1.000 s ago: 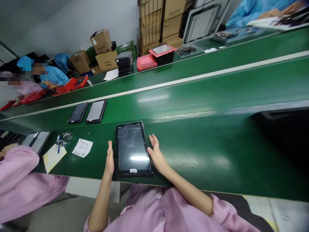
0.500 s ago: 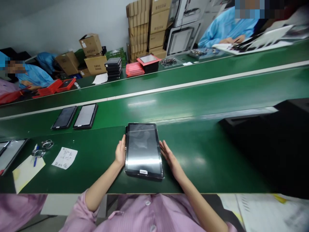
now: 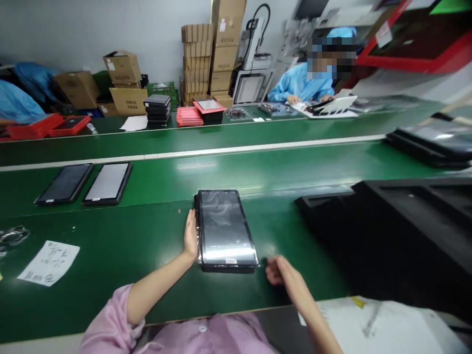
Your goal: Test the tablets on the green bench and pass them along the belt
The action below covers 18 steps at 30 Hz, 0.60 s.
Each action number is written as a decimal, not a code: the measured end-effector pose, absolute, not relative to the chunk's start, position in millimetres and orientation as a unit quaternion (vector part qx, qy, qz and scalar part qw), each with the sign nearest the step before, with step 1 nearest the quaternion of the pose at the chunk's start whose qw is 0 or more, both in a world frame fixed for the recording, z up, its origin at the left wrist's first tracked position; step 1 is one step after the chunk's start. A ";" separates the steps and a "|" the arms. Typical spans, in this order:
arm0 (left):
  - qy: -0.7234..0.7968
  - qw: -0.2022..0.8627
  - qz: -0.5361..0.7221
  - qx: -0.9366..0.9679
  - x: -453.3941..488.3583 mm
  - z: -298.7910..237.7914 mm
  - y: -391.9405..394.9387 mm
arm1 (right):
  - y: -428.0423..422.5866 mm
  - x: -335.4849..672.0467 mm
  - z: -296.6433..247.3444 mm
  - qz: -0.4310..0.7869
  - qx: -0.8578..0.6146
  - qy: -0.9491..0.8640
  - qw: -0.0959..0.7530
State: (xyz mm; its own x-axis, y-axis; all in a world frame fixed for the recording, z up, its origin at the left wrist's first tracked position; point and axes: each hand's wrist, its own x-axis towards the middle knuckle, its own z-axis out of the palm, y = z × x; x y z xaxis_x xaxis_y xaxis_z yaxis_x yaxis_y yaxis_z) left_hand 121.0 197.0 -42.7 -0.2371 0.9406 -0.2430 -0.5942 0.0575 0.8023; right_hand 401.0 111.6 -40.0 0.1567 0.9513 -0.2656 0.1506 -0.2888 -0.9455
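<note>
In front of me lies a black tablet point(image 3: 226, 228) with a glossy screen, clear film at its edges and a white label at its near end. It seems to rest on another dark, flat piece, whose edges show beneath it. My left hand point(image 3: 191, 235) lies flat along the tablet's left side, fingers straight and touching it. Off the near right corner is my right hand point(image 3: 278, 271), apart from the tablet. Its fingers are curled in and slightly blurred, with nothing seen in them.
Two more tablets, one dark point(image 3: 65, 184) and one pale-screened point(image 3: 108, 183), lie left on the green bench point(image 3: 155, 255). A handwritten note point(image 3: 49, 263) is nearer. A large black tray point(image 3: 354, 231) stands right, with dark panels point(image 3: 431, 145) behind. A co-worker point(image 3: 304, 83) sits across.
My right hand has left the tablet's right side, moving nearer to me and curling its fingers. My left hand stays against the tablet. The view has levelled and turned right.
</note>
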 end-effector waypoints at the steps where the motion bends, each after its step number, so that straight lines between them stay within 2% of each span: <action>1: 0.424 0.579 0.670 0.192 123.8 -49.6 196.1 | 93.8 402.4 -40.4 0.554 -0.643 -0.371 0.376; 3: 0.407 0.570 0.689 0.187 132.3 -59.7 194.9 | 66.0 391.7 -38.0 0.682 -0.577 -0.276 0.355; 6: 0.392 0.567 0.697 0.199 145.0 -63.6 196.0 | 54.1 351.2 -33.2 0.779 -0.452 -0.184 0.394; 10: 0.381 0.606 0.669 0.202 141.8 -56.6 205.9 | 86.6 312.3 -37.3 0.788 -0.392 -0.164 0.445; 14: 0.388 0.646 0.633 0.175 120.3 -49.4 225.2 | 136.9 312.5 -45.5 0.723 -0.403 -0.196 0.526; 18: 0.377 0.636 0.656 0.151 108.5 -45.1 241.7 | 200.0 297.5 -43.8 0.751 -0.353 -0.208 0.518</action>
State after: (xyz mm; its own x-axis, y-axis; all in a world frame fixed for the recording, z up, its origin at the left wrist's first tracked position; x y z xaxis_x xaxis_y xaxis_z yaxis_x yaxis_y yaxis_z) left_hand 108.5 241.7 -45.1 -0.1453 0.9486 -0.2810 -0.7208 0.0930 0.6869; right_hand 297.5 200.0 -43.8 -0.2149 0.9248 -0.3139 -0.6309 -0.3768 -0.6782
